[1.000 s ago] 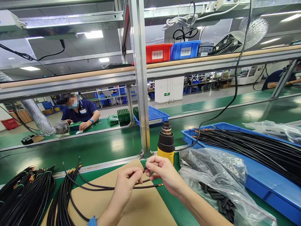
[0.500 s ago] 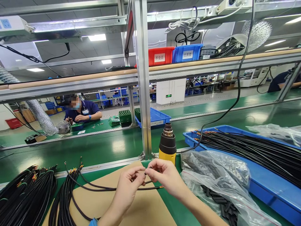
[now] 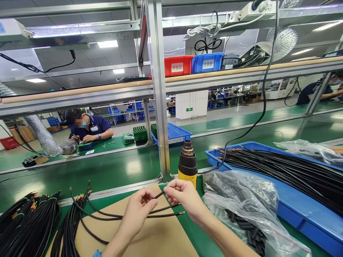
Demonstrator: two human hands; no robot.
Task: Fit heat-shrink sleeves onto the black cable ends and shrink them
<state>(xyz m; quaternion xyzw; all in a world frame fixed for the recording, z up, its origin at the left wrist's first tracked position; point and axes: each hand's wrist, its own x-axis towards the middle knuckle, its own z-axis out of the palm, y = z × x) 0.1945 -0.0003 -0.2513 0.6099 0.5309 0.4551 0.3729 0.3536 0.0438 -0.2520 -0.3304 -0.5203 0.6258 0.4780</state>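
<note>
My left hand (image 3: 138,210) and right hand (image 3: 186,200) both pinch a slim black piece (image 3: 160,195), spanning my fingertips left of and nearer me than the heat gun (image 3: 187,164). A clear bag (image 3: 235,196) lies right of the heat gun.

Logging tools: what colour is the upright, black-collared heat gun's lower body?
Yellow lower body; shows best in head view.

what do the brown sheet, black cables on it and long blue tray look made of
Brown sheet: probably cardboard, matt, plain tan.
Black cables: apparently rubber or plastic jackets, satin highlights; orange-tinted ends.
Blue tray: likely plastic, smooth with soft sheen.
</note>
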